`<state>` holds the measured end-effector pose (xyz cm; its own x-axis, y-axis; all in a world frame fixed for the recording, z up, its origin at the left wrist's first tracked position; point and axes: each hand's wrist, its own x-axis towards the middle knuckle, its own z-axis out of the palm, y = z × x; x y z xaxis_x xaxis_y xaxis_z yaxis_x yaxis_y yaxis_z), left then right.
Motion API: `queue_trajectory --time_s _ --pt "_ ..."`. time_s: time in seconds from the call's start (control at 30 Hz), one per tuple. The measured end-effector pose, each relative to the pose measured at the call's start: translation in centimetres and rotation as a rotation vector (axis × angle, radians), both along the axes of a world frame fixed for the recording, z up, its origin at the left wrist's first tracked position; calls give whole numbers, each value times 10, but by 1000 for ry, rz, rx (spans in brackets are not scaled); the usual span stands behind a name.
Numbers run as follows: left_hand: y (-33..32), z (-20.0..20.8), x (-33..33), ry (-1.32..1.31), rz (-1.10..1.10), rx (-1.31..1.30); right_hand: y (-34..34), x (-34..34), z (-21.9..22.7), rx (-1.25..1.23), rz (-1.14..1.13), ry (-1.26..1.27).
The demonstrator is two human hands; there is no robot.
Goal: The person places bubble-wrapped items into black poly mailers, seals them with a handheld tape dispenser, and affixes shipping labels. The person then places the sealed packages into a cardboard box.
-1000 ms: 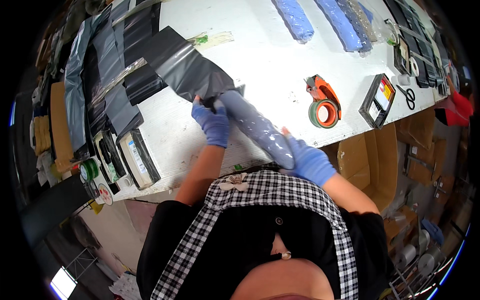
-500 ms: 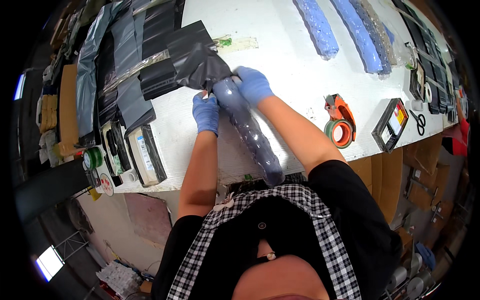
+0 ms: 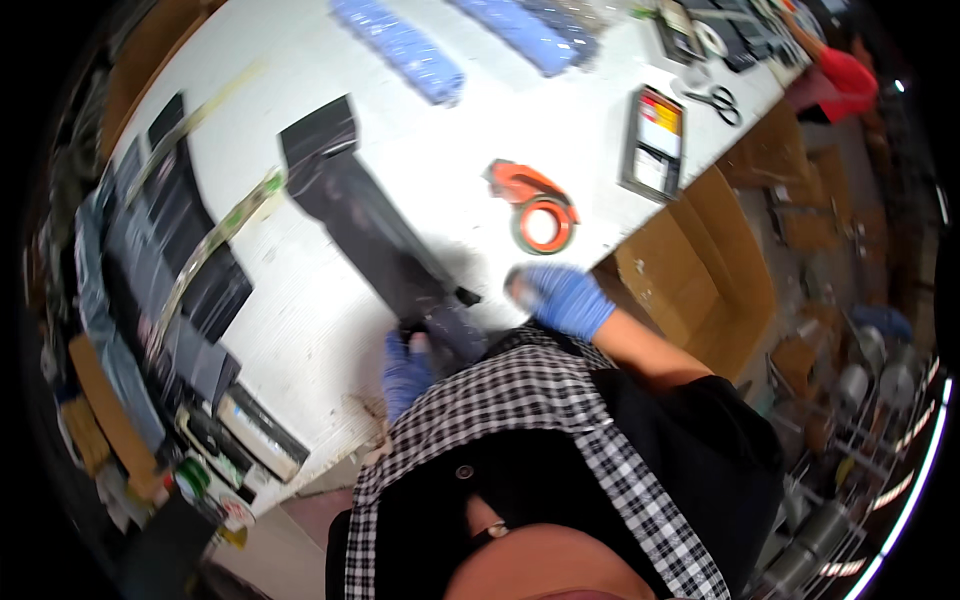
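Black plastic bag (image 3: 375, 230), long and narrow, lies slantwise on the white desk (image 3: 300, 330), its long axis running from the front edge toward the far left; a dark, shiny wrapped roll (image 3: 455, 330) shows at its near end. The blue-gloved left hand (image 3: 407, 375) is nearer, against that end's left side; the blue-gloved right hand (image 3: 565, 300) is apart, rightward at the front edge. Blur hides whether either grips anything. Beyond stands an orange tape dispenser (image 3: 535, 190); farther right, a dark-sided box (image 3: 655, 150) bears red, yellow and white printing, too blurred to read.
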<state>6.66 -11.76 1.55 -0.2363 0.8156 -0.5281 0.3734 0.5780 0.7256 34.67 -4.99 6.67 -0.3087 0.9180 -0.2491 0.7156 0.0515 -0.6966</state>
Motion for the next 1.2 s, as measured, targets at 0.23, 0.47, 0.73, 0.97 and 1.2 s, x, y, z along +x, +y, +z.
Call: queue_trajectory --time_s 0.23,0.47,0.73,0.97,1.2 --pt "79 5 26 -293 150 159 102 210 12 230 -404 -841" --pt "110 26 -10 -506 256 413 126 219 14 -56 -78 -993" --pt "120 -2 -65 -330 199 594 130 232 -5 160 23 -988" --pt "108 -22 -48 -460 337 433 130 241 0 85 -97 -947" --pt "179 32 -80 -597 350 343 126 235 40 196 -488 -643"
